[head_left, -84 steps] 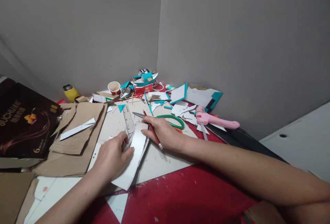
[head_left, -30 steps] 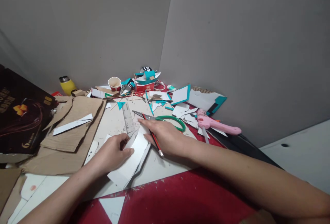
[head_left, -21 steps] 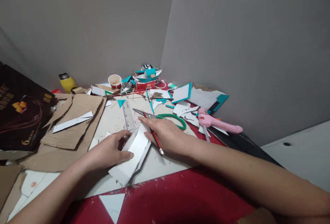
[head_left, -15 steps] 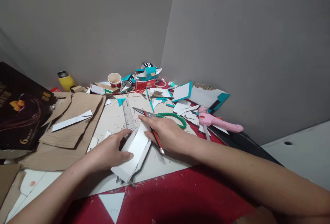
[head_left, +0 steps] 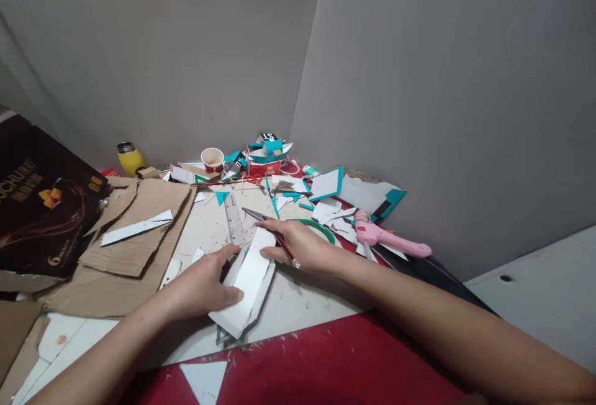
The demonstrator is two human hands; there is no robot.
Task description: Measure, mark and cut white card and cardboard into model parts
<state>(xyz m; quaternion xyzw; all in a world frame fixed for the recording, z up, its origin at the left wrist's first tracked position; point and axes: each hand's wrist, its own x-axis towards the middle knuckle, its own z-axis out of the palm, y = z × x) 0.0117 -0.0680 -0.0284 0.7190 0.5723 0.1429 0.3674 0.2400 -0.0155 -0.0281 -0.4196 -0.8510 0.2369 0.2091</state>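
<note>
While your left hand (head_left: 202,284) pinches the folded white card (head_left: 250,284) from the left, your right hand (head_left: 302,245) pinches its far end plus a pencil (head_left: 292,257); between them, the card's long axis slants away rightward from the near edge of the white board (head_left: 307,305).

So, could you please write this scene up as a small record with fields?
Left hand: holds folded white card, thumb on top
Right hand: on the card's far end, pencil in its grip
Beyond hands: ruler, green-handled scissors
Left side: brown cardboard, dark box
Back: yellow bottle, paper cup
Right side: pink-handled tool
Front: white triangle
</note>
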